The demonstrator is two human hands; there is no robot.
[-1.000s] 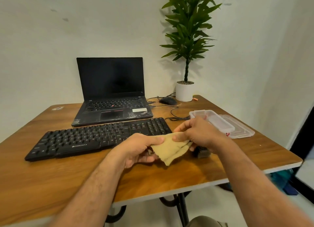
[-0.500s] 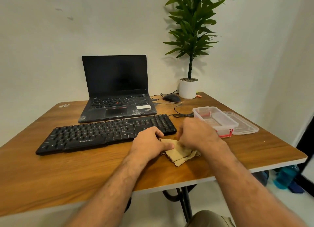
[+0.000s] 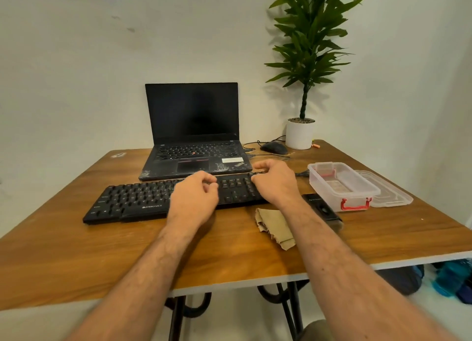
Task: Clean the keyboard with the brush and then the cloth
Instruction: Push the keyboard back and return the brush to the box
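The keyboard is likely light, stiff plastic that would slide easily on the smooth table; its far right corner and long edges look the best places to take hold. It is black and full-size, lying across the table in front of the laptop. The right hand pinches the keyboard's far right corner with curled fingers; the left hand hovers over the keys, loosely curled and holding nothing. The soft, frayed tan cloth lies just beside the keyboard's near edge, easy to bunch.
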